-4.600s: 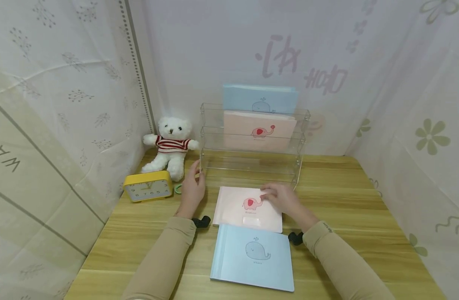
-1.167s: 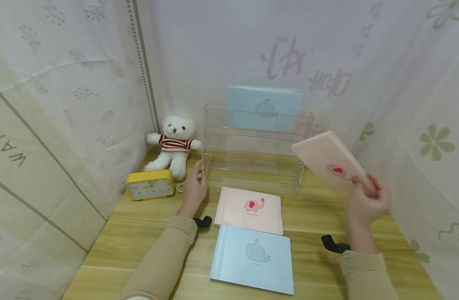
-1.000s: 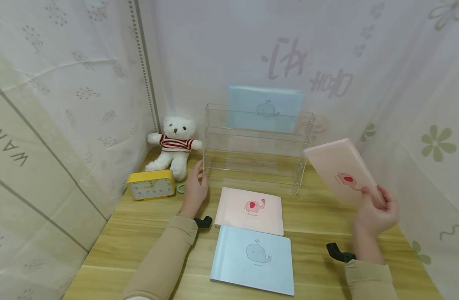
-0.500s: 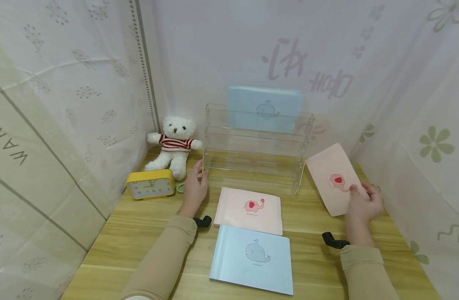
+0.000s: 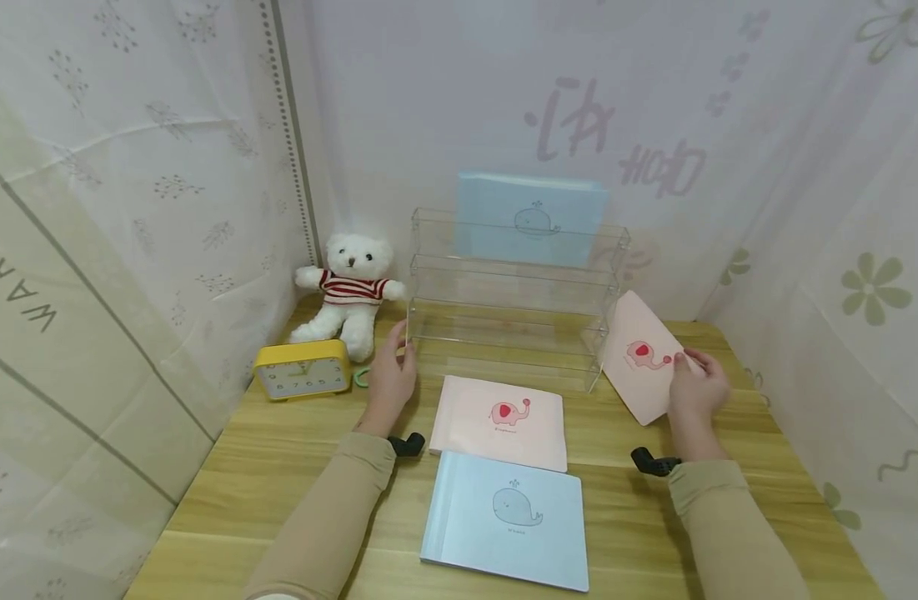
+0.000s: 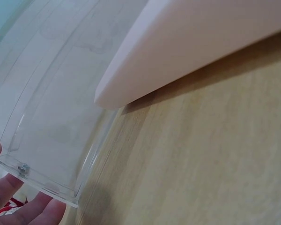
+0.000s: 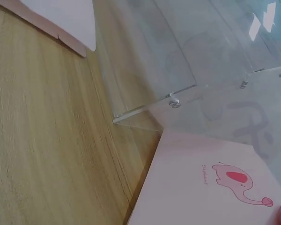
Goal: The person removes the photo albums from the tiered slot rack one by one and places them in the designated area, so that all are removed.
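Observation:
My left hand (image 5: 393,371) grips the left side panel of a clear acrylic tiered rack (image 5: 504,340); in the left wrist view its fingers (image 6: 47,211) wrap the panel's edge. To the right of the rack, my right hand (image 5: 696,392) pinches a pale pink elephant notebook (image 5: 640,367), tilted with one corner low by the tabletop. The right wrist view shows that notebook (image 7: 196,183) beside the rack's side panel. A second pink elephant notebook (image 5: 466,417) lies before the rack, and a blue whale notebook (image 5: 474,533) nearer me. Another blue whale notebook (image 5: 489,204) stands in the top tier.
A white teddy bear (image 5: 349,287) in a striped shirt sits left of the rack. In front of it stands a yellow alarm clock (image 5: 301,371), with a small green ring (image 5: 361,377) beside it. Patterned cloth (image 5: 128,208) surrounds the wooden table (image 5: 278,467).
The pink notebook that stood in the rack's middle tier is now in my right hand, which has since come lower and leftward beside the rack. My left hand stays on the rack.

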`<state>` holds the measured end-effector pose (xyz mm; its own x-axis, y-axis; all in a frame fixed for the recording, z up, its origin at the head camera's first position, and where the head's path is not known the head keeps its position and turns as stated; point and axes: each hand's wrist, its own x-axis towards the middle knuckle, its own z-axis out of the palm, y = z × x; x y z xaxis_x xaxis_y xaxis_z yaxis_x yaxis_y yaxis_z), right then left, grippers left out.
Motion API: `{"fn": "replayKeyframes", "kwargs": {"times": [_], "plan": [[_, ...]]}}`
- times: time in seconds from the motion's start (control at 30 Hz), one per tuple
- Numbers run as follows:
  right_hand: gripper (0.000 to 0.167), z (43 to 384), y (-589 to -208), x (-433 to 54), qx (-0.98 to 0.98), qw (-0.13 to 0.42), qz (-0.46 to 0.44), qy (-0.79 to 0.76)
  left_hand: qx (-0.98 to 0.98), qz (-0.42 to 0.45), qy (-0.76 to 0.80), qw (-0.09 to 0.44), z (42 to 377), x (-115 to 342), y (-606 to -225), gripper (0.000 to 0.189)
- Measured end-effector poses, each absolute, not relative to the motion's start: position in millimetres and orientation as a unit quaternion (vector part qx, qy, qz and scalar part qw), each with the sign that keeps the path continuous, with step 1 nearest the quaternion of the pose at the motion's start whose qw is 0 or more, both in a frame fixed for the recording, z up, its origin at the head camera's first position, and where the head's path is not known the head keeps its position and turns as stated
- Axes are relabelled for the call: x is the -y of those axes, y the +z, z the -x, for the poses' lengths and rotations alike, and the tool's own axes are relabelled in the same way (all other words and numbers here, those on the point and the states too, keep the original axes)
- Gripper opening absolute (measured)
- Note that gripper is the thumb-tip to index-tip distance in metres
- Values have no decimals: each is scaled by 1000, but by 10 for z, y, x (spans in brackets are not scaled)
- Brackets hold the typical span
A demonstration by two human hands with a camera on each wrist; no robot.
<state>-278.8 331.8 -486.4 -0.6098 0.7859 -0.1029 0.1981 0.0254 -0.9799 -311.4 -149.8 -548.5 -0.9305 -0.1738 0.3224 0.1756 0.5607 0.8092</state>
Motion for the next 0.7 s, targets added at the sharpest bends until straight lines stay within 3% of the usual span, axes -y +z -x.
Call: {"fn": "replayKeyframes", "kwargs": {"times": [0.43,0.7], "plan": [[37,2800,-5064,-3416,785,245,259,506,868,-2,-463,178,3074,1494,-5457,53],[40,2730,-5245,-3579,856,202,205,430,870,-2,-462,175,3063,1493,-5449,52]]}}
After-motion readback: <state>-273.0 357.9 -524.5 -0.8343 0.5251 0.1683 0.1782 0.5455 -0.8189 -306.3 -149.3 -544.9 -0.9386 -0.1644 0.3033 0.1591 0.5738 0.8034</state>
